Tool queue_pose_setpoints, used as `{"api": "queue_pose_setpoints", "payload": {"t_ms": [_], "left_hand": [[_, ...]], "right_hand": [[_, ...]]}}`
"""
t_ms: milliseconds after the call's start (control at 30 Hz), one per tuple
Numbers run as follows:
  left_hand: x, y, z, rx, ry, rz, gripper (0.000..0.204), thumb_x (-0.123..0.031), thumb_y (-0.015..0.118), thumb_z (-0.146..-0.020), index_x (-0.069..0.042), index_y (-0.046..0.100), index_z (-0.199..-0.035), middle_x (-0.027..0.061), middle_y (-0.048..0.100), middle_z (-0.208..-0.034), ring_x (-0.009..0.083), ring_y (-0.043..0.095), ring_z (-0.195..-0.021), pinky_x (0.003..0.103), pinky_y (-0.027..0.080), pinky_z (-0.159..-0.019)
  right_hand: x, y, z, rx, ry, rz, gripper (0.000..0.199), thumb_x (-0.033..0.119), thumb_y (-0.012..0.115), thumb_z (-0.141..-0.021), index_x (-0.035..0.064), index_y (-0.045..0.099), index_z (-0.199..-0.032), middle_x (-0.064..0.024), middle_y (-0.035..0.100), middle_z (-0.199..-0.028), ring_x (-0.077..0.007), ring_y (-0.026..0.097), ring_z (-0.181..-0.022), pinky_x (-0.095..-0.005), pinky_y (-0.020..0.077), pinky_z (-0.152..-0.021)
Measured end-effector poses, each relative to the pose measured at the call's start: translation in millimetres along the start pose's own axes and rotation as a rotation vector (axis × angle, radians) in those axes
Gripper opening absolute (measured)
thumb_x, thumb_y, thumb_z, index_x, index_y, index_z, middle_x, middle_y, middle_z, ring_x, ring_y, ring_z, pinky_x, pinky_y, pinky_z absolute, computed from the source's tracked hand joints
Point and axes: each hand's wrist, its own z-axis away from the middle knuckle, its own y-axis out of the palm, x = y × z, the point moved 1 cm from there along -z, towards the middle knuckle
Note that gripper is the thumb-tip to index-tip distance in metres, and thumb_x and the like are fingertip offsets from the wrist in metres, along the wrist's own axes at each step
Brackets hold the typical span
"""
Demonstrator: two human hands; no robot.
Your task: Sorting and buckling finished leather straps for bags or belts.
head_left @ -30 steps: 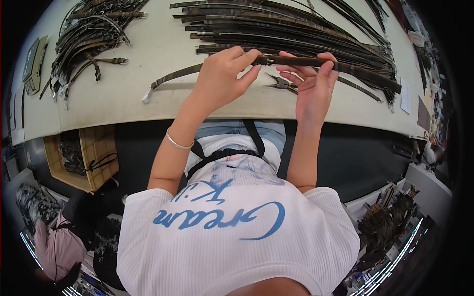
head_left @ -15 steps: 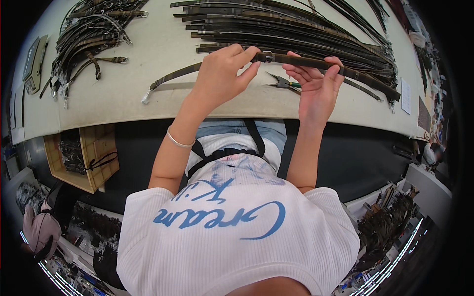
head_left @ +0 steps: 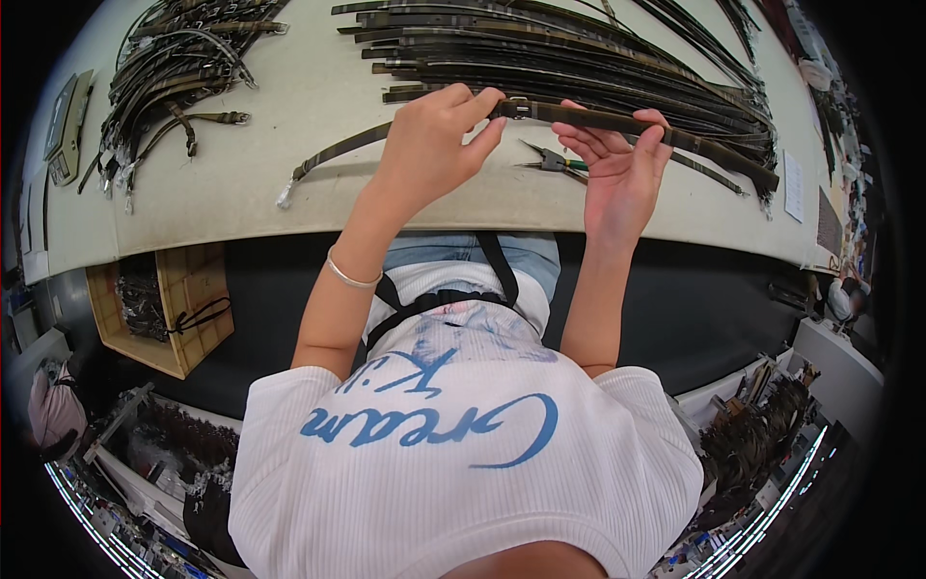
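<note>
A dark brown belt [head_left: 617, 122] with a small metal buckle [head_left: 521, 109] is held up in both hands above the table's near part. My left hand [head_left: 434, 135] pinches it just left of the buckle. My right hand [head_left: 615, 159] is closed lightly on the strap farther right, thumb against the fingers. One end, wrapped in clear plastic, hangs out to the left; the other stretches past my right hand. Below the belt, between my hands, lies a pair of pliers [head_left: 552, 160] with green on the handle.
Long straight belts [head_left: 540, 48] lie in a pile behind my hands. Curled buckled belts [head_left: 183, 58] are heaped at the far left, beside a flat box-like device [head_left: 69, 130]. A wooden crate [head_left: 183, 309] stands below the table's front edge. A white paper [head_left: 793, 188] lies at right.
My hands and the belt have shifted very slightly left, the grip unchanged. At the lower left, a person in pink has moved farther toward the picture's edge.
</note>
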Motion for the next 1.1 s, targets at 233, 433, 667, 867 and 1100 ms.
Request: {"api": "queue_pose_setpoints", "payload": {"t_ms": [233, 433, 667, 867, 1100], "left_hand": [[2, 3, -2, -0.027, 0.009, 0.051, 0.024, -0.011, 0.069, -0.081, -0.007, 0.066, -0.105, 0.005, 0.056, -0.068, 0.0163, 0.051, -0.055, 0.028, 0.04, -0.049], [6, -5, -1, -0.015, -0.123, 0.332, 0.02, -0.009, 0.067, -0.082, -0.006, 0.067, -0.102, 0.0027, 0.055, -0.07, 0.013, 0.047, -0.058, 0.027, 0.038, -0.052], [6, -7, 1, 0.018, -0.24, 0.491, 0.023, -0.013, 0.067, -0.084, -0.006, 0.068, -0.106, 0.0015, 0.054, -0.072, 0.0105, 0.041, -0.058, 0.025, 0.036, -0.053], [6, -10, -4, 0.028, -0.133, 0.412, 0.016, -0.014, 0.069, -0.082, -0.003, 0.07, -0.093, 0.0041, 0.057, -0.066, 0.0144, 0.047, -0.054, 0.027, 0.039, -0.052], [12, -13, -4, 0.0, -0.008, 0.314, 0.019, -0.011, 0.072, -0.081, -0.002, 0.07, -0.098, 0.005, 0.057, -0.063, 0.0124, 0.045, -0.053, 0.025, 0.038, -0.05]], "right_hand": [[-8, 31, 5, 0.199, -0.142, 0.09, 0.027, 0.029, 0.035, -0.104, 0.0059, 0.042, -0.118, -0.0194, 0.068, -0.097, -0.022, 0.067, -0.088, -0.0319, 0.0509, -0.082], [-8, 38, -9, 0.337, -0.216, 0.46, 0.029, 0.023, 0.054, -0.098, 0.0048, 0.055, -0.12, -0.0045, 0.071, -0.091, -0.0106, 0.062, -0.081, -0.0251, 0.0463, -0.074], [-18, 32, -35, 0.344, -0.504, 0.955, 0.029, 0.027, 0.065, -0.088, 0.0039, 0.065, -0.105, -0.0111, 0.063, -0.105, -0.023, 0.053, -0.096, -0.0335, 0.0419, -0.086], [-15, 20, -45, 0.584, 0.247, 0.517, 0.019, 0.023, 0.061, -0.092, 0.0035, 0.062, -0.091, 0.0034, 0.055, -0.08, -0.0056, 0.046, -0.078, -0.0218, 0.0358, -0.071], [-21, 23, -38, 0.438, 0.244, 0.408, 0.021, 0.025, 0.065, -0.09, 0.0047, 0.062, -0.085, 0.0065, 0.053, -0.075, -0.0031, 0.04, -0.071, -0.0212, 0.0312, -0.063]]}}
